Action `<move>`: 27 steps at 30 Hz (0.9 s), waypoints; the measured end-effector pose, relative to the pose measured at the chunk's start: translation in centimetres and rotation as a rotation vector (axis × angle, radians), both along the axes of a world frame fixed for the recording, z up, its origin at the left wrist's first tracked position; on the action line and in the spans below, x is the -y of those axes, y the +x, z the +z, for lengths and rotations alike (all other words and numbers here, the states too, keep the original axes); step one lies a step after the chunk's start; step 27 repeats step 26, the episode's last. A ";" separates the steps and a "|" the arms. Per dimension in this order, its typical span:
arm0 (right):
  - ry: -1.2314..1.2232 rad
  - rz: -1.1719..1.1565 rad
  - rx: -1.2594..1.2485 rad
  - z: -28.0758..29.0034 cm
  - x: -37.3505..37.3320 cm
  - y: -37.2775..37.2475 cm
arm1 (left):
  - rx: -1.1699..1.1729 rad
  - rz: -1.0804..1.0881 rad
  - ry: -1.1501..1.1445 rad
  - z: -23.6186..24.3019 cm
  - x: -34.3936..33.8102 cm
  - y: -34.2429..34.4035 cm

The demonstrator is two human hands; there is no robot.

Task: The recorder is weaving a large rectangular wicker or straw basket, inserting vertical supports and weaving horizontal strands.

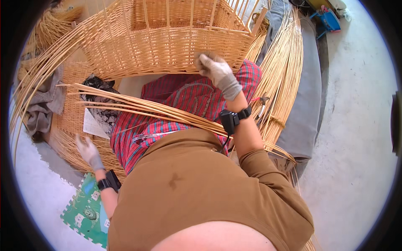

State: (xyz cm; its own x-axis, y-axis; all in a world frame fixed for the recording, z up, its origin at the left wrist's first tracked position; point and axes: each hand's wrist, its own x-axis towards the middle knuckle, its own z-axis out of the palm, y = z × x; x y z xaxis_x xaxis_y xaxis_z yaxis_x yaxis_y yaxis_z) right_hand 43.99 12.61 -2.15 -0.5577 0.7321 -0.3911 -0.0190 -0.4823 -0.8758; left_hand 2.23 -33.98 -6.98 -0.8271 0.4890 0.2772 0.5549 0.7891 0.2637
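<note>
Ahead of me stands a half-woven wicker basket [167,52], its upright stakes rising past the top of the wall. My right hand [215,72], in a grey-white work glove, is closed with curled fingers against the lower part of the near wall; what lies inside those fingers is hidden. Lower left, my gloved left hand [86,151] hangs with its fingers apart and holds nothing. It is just above loose wicker strands [69,146]. Across my lap, over a red and blue striped cloth [190,98], lies a bundle of long wicker rods [155,109].
Long rods [52,58] sweep out from the basket's left side. A thick bundle of wicker [289,54] lies at right on grey cloth [307,96], with a red-handled tool [262,104] on it. A green foam mat [86,211] is lower left; a blue stool [328,20] stands far right.
</note>
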 end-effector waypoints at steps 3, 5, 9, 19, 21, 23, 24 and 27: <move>0.018 0.000 0.060 -1.2 2.7 -0.2 | -0.081 -0.431 0.304 9.2 -13.9 3.4; 0.064 0.024 0.154 -0.8 3.4 -0.4 | 0.162 -0.686 0.356 13.4 -20.5 8.1; 0.351 -0.006 0.316 1.1 1.8 0.0 | 0.347 -1.297 0.323 16.5 -27.7 17.5; 1.048 -0.159 0.270 8.6 -2.1 -4.3 | 1.941 -1.080 -0.012 12.0 -32.1 30.6; 0.716 -0.164 0.020 8.3 -2.1 -4.9 | 1.948 -1.033 -0.027 11.7 -32.0 30.4; 0.391 -0.169 -0.259 7.3 -2.5 -4.8 | 1.967 -1.014 -0.021 11.5 -32.0 30.2; 0.229 -0.172 -0.405 6.7 -2.8 -4.4 | 1.966 -1.024 -0.013 11.4 -31.9 30.0; -0.057 -0.134 -0.706 4.9 -3.4 -4.1 | 1.967 -1.025 -0.002 11.2 -31.8 29.8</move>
